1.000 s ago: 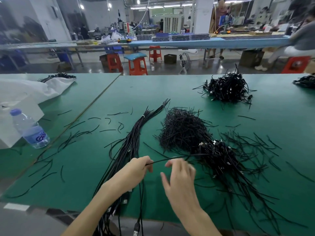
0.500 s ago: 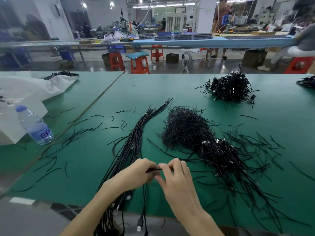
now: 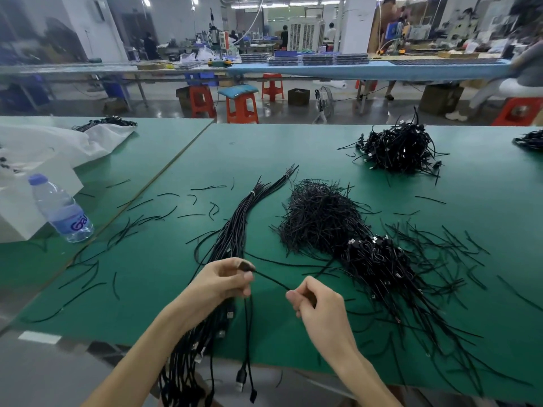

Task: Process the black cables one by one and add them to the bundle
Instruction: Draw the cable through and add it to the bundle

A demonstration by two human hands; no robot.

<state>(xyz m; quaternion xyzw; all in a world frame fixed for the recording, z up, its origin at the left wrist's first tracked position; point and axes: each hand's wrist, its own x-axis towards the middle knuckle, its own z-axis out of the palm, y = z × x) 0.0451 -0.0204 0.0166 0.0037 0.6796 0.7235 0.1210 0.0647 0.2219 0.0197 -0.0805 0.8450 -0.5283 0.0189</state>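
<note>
A long bundle of straight black cables [image 3: 235, 239] lies on the green table [image 3: 164, 277], tied near its far end, with its near ends hanging over the front edge. My left hand [image 3: 223, 283] pinches one thin black cable [image 3: 273, 280] just above the bundle. My right hand [image 3: 314, 304] grips the same cable a short way to the right, so it runs taut between both hands. Its plug end [image 3: 241, 377] dangles below the table edge. A loose pile of unsorted black cables [image 3: 379, 265] lies right of my hands.
A mound of short black ties [image 3: 317, 215] sits behind the loose pile. Another tangle of cables [image 3: 399, 148] lies at the far right. Cut black scraps [image 3: 132, 227] litter the left side. A water bottle [image 3: 61, 210] and white bags [image 3: 44, 148] stand at the left.
My hands, close together half a second ago, have drawn apart. The right hand moved right and nearer to me, stretching the cable between them.
</note>
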